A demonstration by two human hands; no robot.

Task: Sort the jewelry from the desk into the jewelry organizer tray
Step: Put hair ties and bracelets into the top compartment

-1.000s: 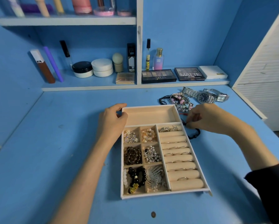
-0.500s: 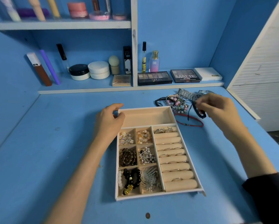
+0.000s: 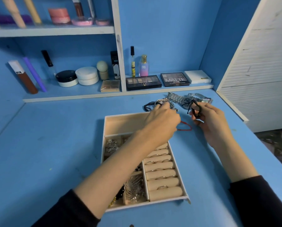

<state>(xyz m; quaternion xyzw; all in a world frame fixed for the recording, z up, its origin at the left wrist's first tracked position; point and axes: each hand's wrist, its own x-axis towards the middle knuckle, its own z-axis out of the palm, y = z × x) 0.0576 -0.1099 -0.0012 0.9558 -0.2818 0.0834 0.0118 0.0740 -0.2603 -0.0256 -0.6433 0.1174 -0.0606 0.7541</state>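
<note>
One blue table (image 3: 47, 153): loads of bare room at the tray's 9 o'clock, its edge closer at 3. One organizer tray (image 3: 120, 123), long axis running 6 to 12, wide compartment at 12. Two hands: left hand (image 3: 163, 118) reaches over it into the bracelet pile (image 3: 147, 106), can't tell its grip. Right hand (image 3: 213, 123) at the tray's 1 o'clock, fingers pinching one black cord bracelet (image 3: 196, 110) off the table. Two watches (image 3: 174, 97) beyond. One red cord (image 3: 185, 127) between the hands.

Behind the tray (image 3: 123, 123) lies a bracelet pile (image 3: 148, 106), with watches (image 3: 186, 99) behind its right corner. The left hand (image 3: 163, 118) crosses the tray's far compartment onto that pile — beside the tray's far right corner, the right hand (image 3: 213, 122) holds a cord bracelet (image 3: 196, 110).
</note>
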